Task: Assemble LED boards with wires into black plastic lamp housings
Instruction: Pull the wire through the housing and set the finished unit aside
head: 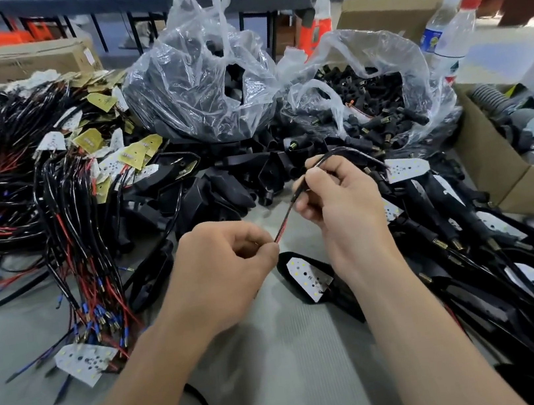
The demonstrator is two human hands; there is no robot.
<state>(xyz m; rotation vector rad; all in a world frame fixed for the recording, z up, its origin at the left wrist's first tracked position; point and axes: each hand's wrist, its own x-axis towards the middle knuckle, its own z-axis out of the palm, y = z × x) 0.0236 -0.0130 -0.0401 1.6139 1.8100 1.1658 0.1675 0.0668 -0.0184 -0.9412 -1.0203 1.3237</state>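
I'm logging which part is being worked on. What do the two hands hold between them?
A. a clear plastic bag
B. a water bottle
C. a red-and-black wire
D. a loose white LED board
C: the left hand pinches the lower end of the red-and-black wire, and the right hand grips it further up, so the wire runs between them.

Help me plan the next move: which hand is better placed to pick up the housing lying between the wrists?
Probably the left hand: it pinches the wire only at its end, just above the housing; the right hand grips the wire higher up.
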